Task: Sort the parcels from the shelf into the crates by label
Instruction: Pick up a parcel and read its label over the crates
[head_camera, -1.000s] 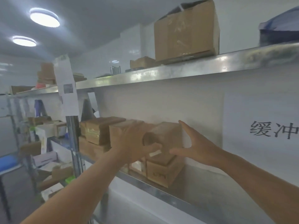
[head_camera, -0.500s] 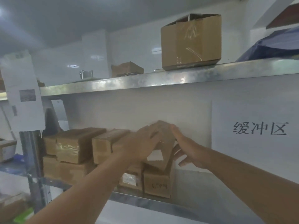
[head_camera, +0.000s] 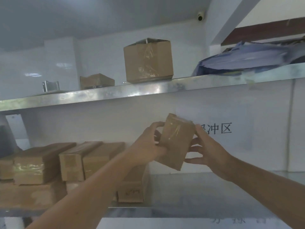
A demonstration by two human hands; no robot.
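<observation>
Parcel: brown cardboard, taped, tilted, held in the air in front of the shelf's back wall, above the lower shelf and to the right of the stacked stock. Left hand: fingers and thumb curled round the parcel's left edge. Right hand: fingers spread, gripping the right edge.

Stacked parcels: brown cartons in two layers on the lower shelf, left of the held one; the left forearm crosses in front of the nearest of them. One bottom carton bears handwriting, unreadable.

Wall sign: white sheet with black characters, partly hidden behind the right hand and parcel.

Upper shelf: metal, carrying an open cardboard box, a low flat carton, a small metal item and crumpled blue sheeting.

Ceiling camera: in the corner above.
</observation>
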